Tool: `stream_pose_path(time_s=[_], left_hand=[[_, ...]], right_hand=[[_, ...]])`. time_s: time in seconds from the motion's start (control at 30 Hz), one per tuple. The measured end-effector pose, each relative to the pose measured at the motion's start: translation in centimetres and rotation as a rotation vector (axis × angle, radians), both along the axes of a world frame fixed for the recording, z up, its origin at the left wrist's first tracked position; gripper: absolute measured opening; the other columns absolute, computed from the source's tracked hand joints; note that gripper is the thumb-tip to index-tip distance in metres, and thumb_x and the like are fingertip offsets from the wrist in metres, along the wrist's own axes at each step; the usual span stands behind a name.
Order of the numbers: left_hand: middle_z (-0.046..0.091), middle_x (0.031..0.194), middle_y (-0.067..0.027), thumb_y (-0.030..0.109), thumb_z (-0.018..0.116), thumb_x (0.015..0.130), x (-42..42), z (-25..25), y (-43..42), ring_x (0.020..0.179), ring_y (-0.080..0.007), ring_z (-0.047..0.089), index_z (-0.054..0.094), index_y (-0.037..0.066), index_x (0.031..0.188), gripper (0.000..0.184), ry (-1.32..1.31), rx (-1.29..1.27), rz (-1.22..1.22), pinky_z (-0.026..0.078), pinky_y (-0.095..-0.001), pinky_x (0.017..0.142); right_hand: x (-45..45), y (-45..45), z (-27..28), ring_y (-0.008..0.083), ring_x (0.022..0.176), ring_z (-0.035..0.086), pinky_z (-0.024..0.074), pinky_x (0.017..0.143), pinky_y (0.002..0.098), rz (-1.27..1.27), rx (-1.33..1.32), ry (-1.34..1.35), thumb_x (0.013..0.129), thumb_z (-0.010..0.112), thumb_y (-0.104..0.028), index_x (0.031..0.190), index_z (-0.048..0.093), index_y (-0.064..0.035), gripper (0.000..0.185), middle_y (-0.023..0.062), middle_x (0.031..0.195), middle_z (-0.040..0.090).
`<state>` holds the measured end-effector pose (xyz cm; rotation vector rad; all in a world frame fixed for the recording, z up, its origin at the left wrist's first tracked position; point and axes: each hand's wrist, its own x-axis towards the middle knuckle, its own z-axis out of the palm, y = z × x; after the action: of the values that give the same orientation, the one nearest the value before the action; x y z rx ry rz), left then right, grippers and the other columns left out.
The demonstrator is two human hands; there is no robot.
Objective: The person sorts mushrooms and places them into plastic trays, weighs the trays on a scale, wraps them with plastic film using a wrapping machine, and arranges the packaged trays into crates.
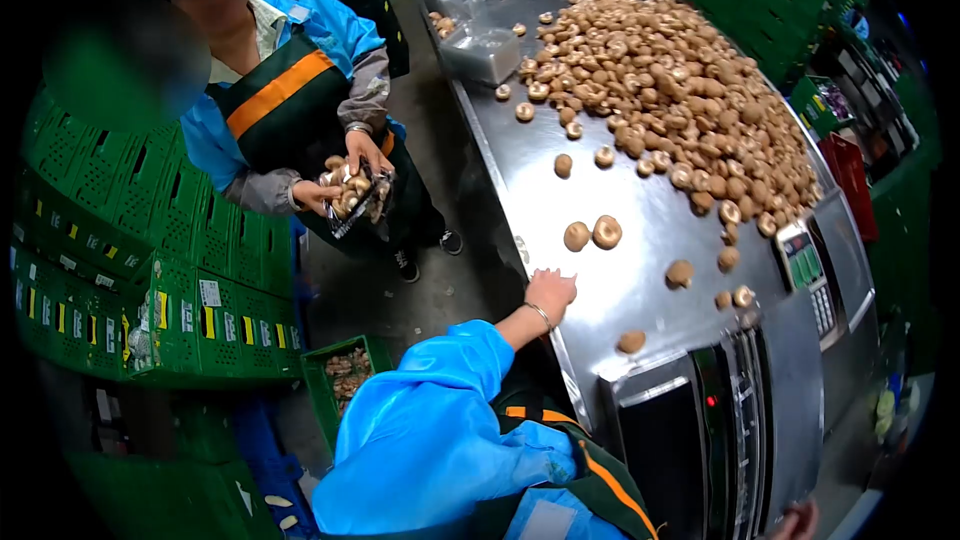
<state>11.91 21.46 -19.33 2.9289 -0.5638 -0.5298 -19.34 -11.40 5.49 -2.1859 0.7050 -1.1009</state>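
My left hand point(550, 296), with a bracelet at the wrist and a blue sleeve behind it, is at the near left edge of the metal table point(560, 325). Its fingers look curled together, with nothing visible in them. Two brown mushrooms point(606, 232) lie on the table just beyond it. Part of my right hand point(797, 520) shows at the bottom edge, right of the metal-and-black machine point(660, 440); its fingers are blurred and cut off, so what it holds cannot be made out.
A large mushroom pile point(690, 90) covers the far right of the table, beside a keypad scale point(808, 275) and clear trays point(482, 52). At left, a co-worker point(290, 90) holds a pack of mushrooms point(352, 195) near stacked green crates point(215, 325). A crate point(315, 370) stands on the floor.
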Motion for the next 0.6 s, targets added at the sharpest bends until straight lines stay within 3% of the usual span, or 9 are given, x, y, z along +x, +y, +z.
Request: stream_pose_path(time_s=[0.03, 0.07, 0.1, 0.2, 0.27, 0.4, 0.47, 0.5, 0.6], left_hand=[[0.052, 0.096, -0.0123, 0.009, 0.049, 0.076, 1.0, -2.2, 0.4, 0.084, -0.0286, 0.052, 0.048, 0.01, 0.118, 0.041, -0.142, -0.171, -0.022, 0.042, -0.0408, 0.074], [0.051, 0.098, -0.0117, 0.009, 0.05, 0.078, 2.7, -2.9, 0.1, 0.085, -0.0299, 0.053, 0.047, 0.01, 0.116, 0.038, -0.192, -0.329, 0.043, 0.045, -0.0392, 0.071], [0.049, 0.103, -0.0115, 0.013, 0.055, 0.078, 5.2, -3.5, -0.2, 0.087, -0.0322, 0.052, 0.042, 0.01, 0.12, 0.044, -0.117, -0.507, 0.119, 0.046, -0.0411, 0.073], [0.039, 0.116, -0.0159, 0.017, 0.066, 0.071, 12.2, 1.5, -0.2, 0.091, -0.0322, 0.052, 0.029, 0.012, 0.131, 0.07, -0.113, -0.488, 0.028, 0.048, -0.0405, 0.072], [0.046, 0.105, -0.0139, 0.022, 0.067, 0.069, 16.2, 2.8, 0.2, 0.089, -0.0297, 0.052, 0.04, 0.012, 0.122, 0.06, -0.246, -0.665, -0.039, 0.045, -0.0404, 0.07], [0.048, 0.103, -0.0121, 0.024, 0.063, 0.072, 27.9, 3.8, 2.8, 0.09, -0.028, 0.049, 0.049, 0.011, 0.105, 0.038, -0.516, -0.598, -0.001, 0.036, -0.0419, 0.078], [0.045, 0.108, -0.0142, 0.024, 0.063, 0.071, 32.4, 5.2, 4.9, 0.104, -0.0312, 0.042, 0.046, 0.006, 0.112, 0.048, -0.671, -0.445, 0.238, 0.031, -0.0458, 0.086], [0.042, 0.114, -0.0167, 0.024, 0.062, 0.071, 34.8, 4.6, 5.9, 0.111, -0.0335, 0.036, 0.042, 0.003, 0.116, 0.054, -0.731, -0.423, 0.312, 0.026, -0.0474, 0.091], [0.029, 0.131, -0.0235, 0.023, 0.062, 0.07, 40.8, 3.8, 8.6, 0.125, -0.0381, 0.02, 0.029, -0.005, 0.127, 0.071, -0.88, -0.347, 0.425, 0.011, -0.0485, 0.102]], right_hand=[[3.8, 3.6, -2.1, 0.0227, 0.073, 0.057, 0.0489, 0.066, 0.0296, 0.046, 0.095, -0.021, 0.081, 0.054, -0.004, 0.108, 0.053, 0.0053, 0.028, 0.0177, 0.1, 0.056], [7.6, 5.5, -5.2, 0.0185, 0.086, 0.053, 0.0487, 0.078, 0.0291, 0.077, 0.487, 0.063, 0.076, 0.059, -0.006, 0.103, 0.052, -0.0009, 0.028, 0.0082, 0.094, 0.052], [11.7, 7.2, -10.5, 0.0199, 0.094, 0.053, 0.0457, 0.081, 0.028, 0.409, 0.703, 0.063, 0.076, 0.058, 0.0, 0.113, 0.048, 0.0005, 0.038, 0.0087, 0.102, 0.053], [21.2, 16.7, -13.2, 0.0218, 0.11, 0.042, 0.0418, 0.083, 0.0289, 0.552, 0.816, 0.401, 0.078, 0.056, 0.001, 0.135, 0.022, -0.0049, 0.067, 0.0098, 0.136, 0.027], [24.0, 19.1, -12.9, 0.0212, 0.115, 0.037, 0.0391, 0.086, 0.0295, 0.157, 1.234, 0.425, 0.078, 0.057, -0.004, 0.138, 0.013, -0.0076, 0.074, 0.0088, 0.137, 0.023], [21.9, 16.2, -20.0, 0.0338, 0.127, 0.017, 0.0259, 0.093, 0.0564, -0.001, 1.701, 0.42, 0.08, 0.055, -0.024, 0.137, 0.007, -0.0089, 0.076, 0.0132, 0.14, 0.011], [23.3, 17.1, -20.4, 0.0307, 0.099, 0.047, 0.0383, 0.087, 0.0521, -0.218, 1.823, 0.38, 0.077, 0.055, -0.031, 0.113, 0.04, -0.0011, 0.049, 0.0163, 0.104, 0.047], [24.2, 16.6, -21.1, 0.0338, 0.101, 0.046, 0.037, 0.089, 0.0551, -0.204, 1.949, 0.34, 0.077, 0.056, -0.031, 0.108, 0.042, -0.0011, 0.045, 0.0185, 0.102, 0.046], [29.3, 14.8, -22.0, 0.0388, 0.119, 0.036, 0.0421, 0.086, 0.0536, -0.337, 1.974, -0.258, 0.084, 0.051, -0.025, 0.132, 0.022, -0.0068, 0.059, 0.0136, 0.134, 0.03]])
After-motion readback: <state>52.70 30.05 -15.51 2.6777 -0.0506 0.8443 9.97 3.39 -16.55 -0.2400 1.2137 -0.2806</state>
